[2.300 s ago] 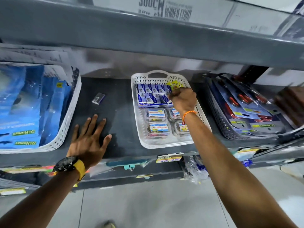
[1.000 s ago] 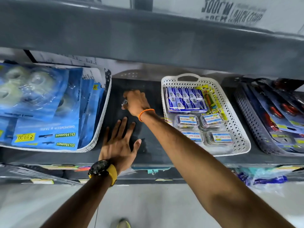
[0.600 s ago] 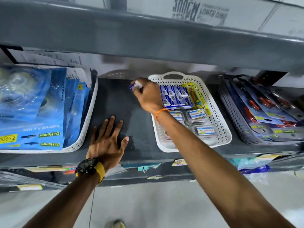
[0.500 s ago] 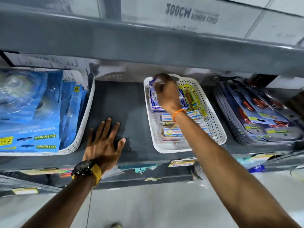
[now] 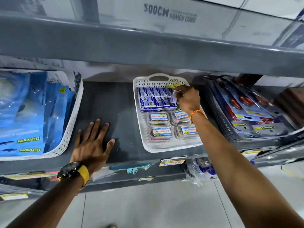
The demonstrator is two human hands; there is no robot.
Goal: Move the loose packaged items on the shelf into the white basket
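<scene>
The white basket stands on the dark shelf, right of centre. It holds a block of blue-and-white packs, several small clear boxes and a yellow pack at its back right. My right hand hovers over the basket's back right part, fingers closed on a small blue-and-white packet beside the blue block. My left hand lies flat on the shelf left of the basket, fingers spread and empty.
A white basket of blue packages fills the left of the shelf. A dark basket of carded tools sits at the right. A grey upper shelf overhangs close above. Price labels line the shelf's front edge.
My right hand picked the small packet off the bare shelf left of the basket and carried it right, over the basket's back. The left hand stayed flat on the shelf.
</scene>
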